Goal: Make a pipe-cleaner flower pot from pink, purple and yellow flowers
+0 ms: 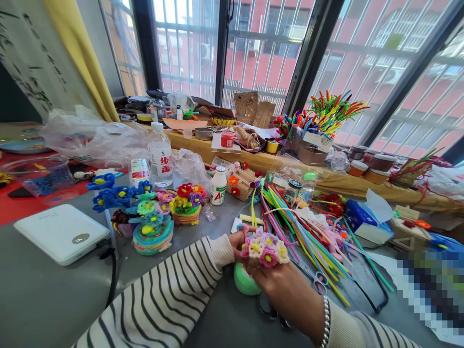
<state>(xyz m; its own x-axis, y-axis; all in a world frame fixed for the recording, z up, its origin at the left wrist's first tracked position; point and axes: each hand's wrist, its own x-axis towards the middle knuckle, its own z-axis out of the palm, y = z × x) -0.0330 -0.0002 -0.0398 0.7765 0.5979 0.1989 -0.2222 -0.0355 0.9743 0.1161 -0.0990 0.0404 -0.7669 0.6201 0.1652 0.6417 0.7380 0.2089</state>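
A bunch of pink, white and lilac pipe-cleaner flowers point(268, 259) stands above a round light-green base point(246, 281), directly in front of me. My left hand point(237, 241) closes on its left side, the fingers partly hidden behind the blooms. From the right, my right hand point(290, 287) grips the bunch low down, next to the green base; its fingertips are out of sight under the flowers. Black-handled scissors point(267, 309) lie partly beneath my right hand. Loose coloured pipe cleaners point(308, 232) spread just beyond it, with grey-handled scissors point(319, 282) among them.
To the left are finished pipe-cleaner flower pots point(154, 239), a white power bank point(61, 234) with a black cable, and a water bottle point(160, 157). A small white bottle point(218, 186) stands ahead. A tissue pack point(368, 224) sits right; the wooden ledge point(261, 162) behind holds jars and more pipe cleaners.
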